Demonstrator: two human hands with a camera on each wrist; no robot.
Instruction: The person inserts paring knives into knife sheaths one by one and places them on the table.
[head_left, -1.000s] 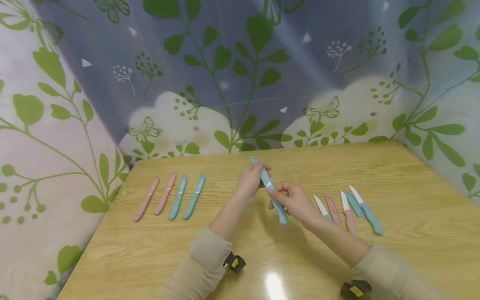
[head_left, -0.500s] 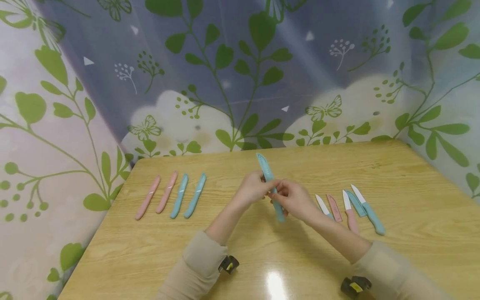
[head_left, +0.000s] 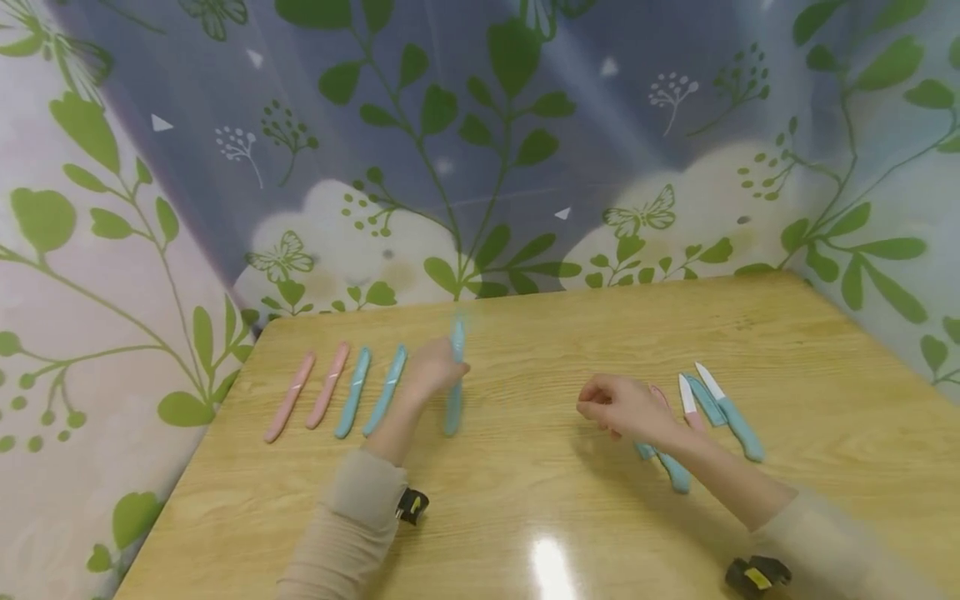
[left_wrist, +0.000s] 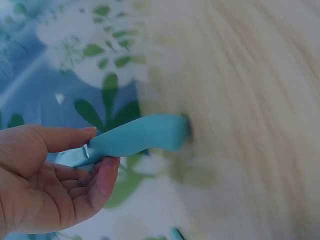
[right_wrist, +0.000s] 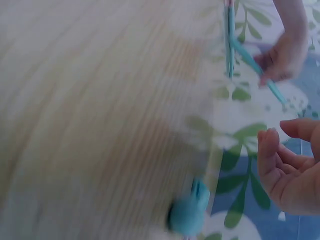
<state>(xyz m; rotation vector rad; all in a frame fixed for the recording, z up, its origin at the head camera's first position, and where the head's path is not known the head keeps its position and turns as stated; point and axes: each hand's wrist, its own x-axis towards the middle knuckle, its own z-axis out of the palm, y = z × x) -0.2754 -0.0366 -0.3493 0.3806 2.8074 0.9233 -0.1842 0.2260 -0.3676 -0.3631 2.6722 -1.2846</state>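
In the head view my left hand (head_left: 431, 371) holds a sheathed blue knife (head_left: 453, 410) upright-looking over the table, right of a row of sheathed knives. The left wrist view shows thumb and fingertips pinching it near the join of sheath and blue handle (left_wrist: 142, 135). My right hand (head_left: 630, 410) hovers with loosely bent fingers and holds nothing, as the right wrist view also shows. Beneath and beside it lie a blue knife handle (head_left: 675, 473) and a pink sheath (head_left: 659, 395), both partly hidden by the hand and forearm.
Two pink sheathed knives (head_left: 291, 397) and two blue sheathed knives (head_left: 353, 394) lie in a row on the wooden table (head_left: 525, 500). At right lie a bare pink-handled knife (head_left: 687, 397), a blue sheath (head_left: 705, 401) and a bare blue-handled knife (head_left: 740, 427). A patterned curtain (head_left: 405, 167) stands behind.
Both hands were on the blue knife in the middle. My right hand has let go and moved slightly right; my left hand has carried the knife left, near the row.
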